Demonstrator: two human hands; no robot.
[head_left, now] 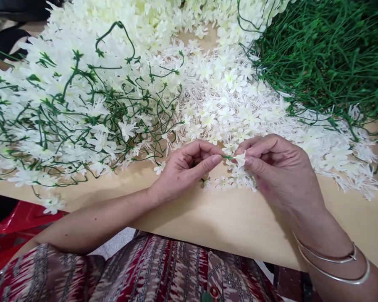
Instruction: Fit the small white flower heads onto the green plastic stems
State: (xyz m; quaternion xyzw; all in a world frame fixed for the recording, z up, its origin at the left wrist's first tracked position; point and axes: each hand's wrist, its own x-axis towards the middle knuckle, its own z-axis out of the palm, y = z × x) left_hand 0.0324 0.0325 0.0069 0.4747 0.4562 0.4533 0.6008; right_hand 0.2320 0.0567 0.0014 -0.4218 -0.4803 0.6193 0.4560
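My left hand (189,167) is closed in a pinch on a thin green stem (227,157), whose tip shows past the thumb. My right hand (275,167) is closed on a small white artificial flower (240,158) and holds it against the stem's tip. Both hands hover just above the tan table (233,222), close to its near edge. Loose white flower heads (236,105) lie piled right behind and under my fingers.
Finished sprays of white flowers on green stems (72,105) cover the left of the table. A heap of bare green stems (327,54) fills the back right. A red plastic object (19,222) sits below the table at left. Two silver bangles (337,264) ring my right wrist.
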